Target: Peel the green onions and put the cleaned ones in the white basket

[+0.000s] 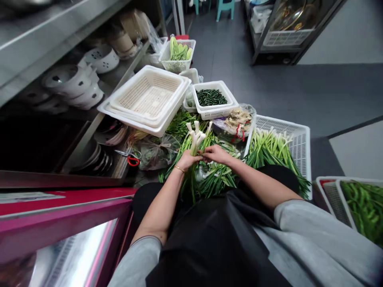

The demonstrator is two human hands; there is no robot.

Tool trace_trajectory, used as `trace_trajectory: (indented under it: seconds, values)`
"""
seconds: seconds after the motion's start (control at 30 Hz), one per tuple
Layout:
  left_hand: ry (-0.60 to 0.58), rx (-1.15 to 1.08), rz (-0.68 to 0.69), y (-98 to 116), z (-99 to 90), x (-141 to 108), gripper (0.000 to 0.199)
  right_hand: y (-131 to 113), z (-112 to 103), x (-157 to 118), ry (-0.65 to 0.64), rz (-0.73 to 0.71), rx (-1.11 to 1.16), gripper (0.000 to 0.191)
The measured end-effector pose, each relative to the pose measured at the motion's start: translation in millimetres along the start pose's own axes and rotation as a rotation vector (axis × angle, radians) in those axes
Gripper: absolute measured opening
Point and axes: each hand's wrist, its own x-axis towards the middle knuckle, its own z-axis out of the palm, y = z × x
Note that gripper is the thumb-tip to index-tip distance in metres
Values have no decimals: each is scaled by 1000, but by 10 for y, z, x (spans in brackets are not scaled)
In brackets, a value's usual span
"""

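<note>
My left hand [188, 160] is wrapped round a small bunch of scallions [196, 139], their white root ends pointing up and away from me and the green leaves hanging below. Right beside it, my right hand [216, 154] has its fingers pinched together close to the stalks; what lies between them is too small to make out. Loose scallions [217, 179] lie under and around both hands. To the right, a white crate [301, 139] holds a thick row of scallions with their white ends facing away.
Stacked white baskets [143, 119], a basket of green chillies [211, 97] and a bag of pale roots [239, 119] stand ahead. Scissors with red handles [133, 160] lie at the left, by a metal shelf [119, 75]. Long green peppers [363, 203] fill a right-hand basket.
</note>
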Motion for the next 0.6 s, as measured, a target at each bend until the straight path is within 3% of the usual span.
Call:
trace_trajectory:
  seconds: [0.1,0.23,0.3,0.37,0.43,0.6]
  values:
    - [-56,49,18,80,13,-150,33,-74,22,-130,28,-19,61,27]
    - [-139,108,15,155,-61,-347,28,-164,-197,-176,373,-111,367,31]
    - [-162,110,19,150,-111,-417,27,-197,-347,-198,448,-159,461,32]
    - [-166,109,13,133,-132,-461,29,-221,-412,-234,442,-166,478,32]
    - [-204,111,3,130,-110,-488,33,-264,-345,-270,404,-163,454,32]
    - [-293,81,88,290,-89,-546,29,-597,-26,-261,121,-281,230,33]
